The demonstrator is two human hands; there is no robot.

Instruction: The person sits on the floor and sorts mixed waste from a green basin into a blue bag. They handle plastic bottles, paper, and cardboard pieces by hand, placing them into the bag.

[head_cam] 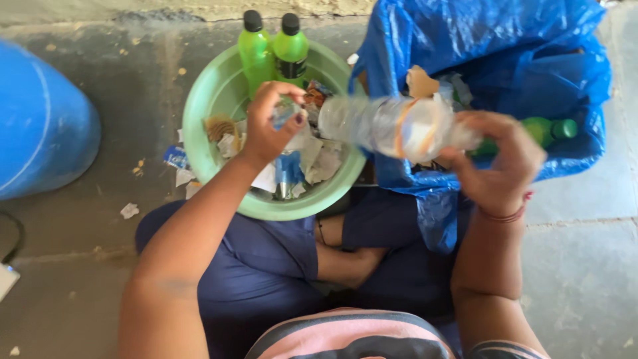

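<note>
My right hand (497, 159) grips a clear plastic bottle (389, 125) by its neck end and holds it sideways above the gap between a green basin and a blue bag. My left hand (271, 123) is closed over the green basin (203, 100), pinching a small scrap of torn label. The basin holds torn paper and label scraps (318, 163), and two green bottles with black caps (272, 50) stand at its far rim.
An open blue plastic bag (492, 53) on the right holds more bottles, one of them green (548, 129). A blue barrel (40, 126) stands at the left. Small scraps (129, 211) lie on the concrete floor. My crossed legs are below the basin.
</note>
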